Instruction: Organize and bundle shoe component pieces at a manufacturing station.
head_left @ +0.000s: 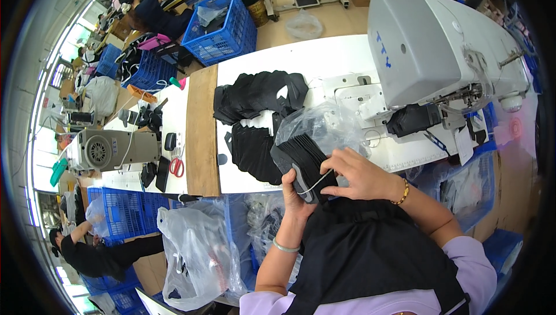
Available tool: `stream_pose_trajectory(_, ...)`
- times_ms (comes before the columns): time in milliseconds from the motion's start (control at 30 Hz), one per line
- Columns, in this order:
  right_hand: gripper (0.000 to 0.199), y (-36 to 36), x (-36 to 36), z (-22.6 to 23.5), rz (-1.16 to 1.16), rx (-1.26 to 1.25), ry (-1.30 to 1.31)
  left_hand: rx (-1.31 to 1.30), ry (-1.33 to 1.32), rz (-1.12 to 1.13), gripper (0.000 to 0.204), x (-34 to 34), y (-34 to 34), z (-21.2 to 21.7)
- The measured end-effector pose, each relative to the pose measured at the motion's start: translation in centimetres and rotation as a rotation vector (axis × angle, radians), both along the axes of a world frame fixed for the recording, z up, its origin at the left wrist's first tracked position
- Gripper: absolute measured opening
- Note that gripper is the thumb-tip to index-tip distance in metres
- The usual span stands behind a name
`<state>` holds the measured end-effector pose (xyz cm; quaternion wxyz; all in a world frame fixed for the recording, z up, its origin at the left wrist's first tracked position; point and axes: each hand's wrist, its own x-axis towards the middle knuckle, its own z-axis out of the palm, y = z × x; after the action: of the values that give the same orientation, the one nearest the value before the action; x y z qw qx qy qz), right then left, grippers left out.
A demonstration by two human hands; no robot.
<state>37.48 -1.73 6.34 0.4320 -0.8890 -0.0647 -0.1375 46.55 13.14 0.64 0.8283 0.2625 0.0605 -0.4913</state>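
A stack of black fabric pieces (pixel 302 158), with grey on its nearest piece, is held over the table's front edge. My left hand (pixel 296 200) is closed around its lower left side, thumb on the grey face. A thin white cord (pixel 315 183) crosses the stack's lower end and runs to the fingers of my right hand (pixel 358 177). Those fingers are closed on the cord at the stack's right side. Beyond the stack lies a clear plastic bag (pixel 324 126). More black fabric pieces lie in an upper row (pixel 260 96) and a lower bundle (pixel 253 153) on the white tabletop.
A sewing machine (pixel 423 48) stands at the right, with black fabric (pixel 414 119) by its needle area. Left of the wooden strip (pixel 202 135) are red scissors (pixel 176 167) and another machine (pixel 116 148). A blue crate (pixel 223 34) stands behind; plastic bags (pixel 197 251) hang below the front edge.
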Motion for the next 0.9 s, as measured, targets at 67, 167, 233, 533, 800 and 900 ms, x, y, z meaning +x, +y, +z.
stream_pose_trajectory(67, 0.018, 0.7, -1.2, -0.4, -0.066, -0.214, -0.038, -0.031, 0.004, -0.018, 0.065, 0.0, -1.3, 0.2)
stream_pose_trajectory(167, 0.016, 1.5, -2.7, -1.2, 0.174, -0.228, -0.035, -0.067, 0.064, 0.029, 0.06, 0.6, -2.5, -0.3)
stream_pose_trajectory(233, 0.017, 1.2, -3.8, -1.9, 0.265, -0.05, 0.039, -0.055, 0.123, 0.127, 0.058, 1.3, -2.8, -0.8)
stream_pose_trajectory(533, 0.02, -9.2, -8.4, -14.3, -0.838, 0.282, 0.246, 0.294, -0.201, -0.129, 0.039, 1.9, -3.1, -1.4)
stream_pose_trajectory(800, 0.034, -3.8, -1.4, -4.6, -0.518, 0.411, 0.067, 0.574, -0.528, -0.193, 0.043, 0.6, -4.6, -1.2)
stream_pose_trajectory(900, 0.041, -2.2, 1.5, -2.3, -0.507, 0.307, 0.03, 0.552, -0.616, -0.18, 0.047, 0.1, -5.1, -1.9)
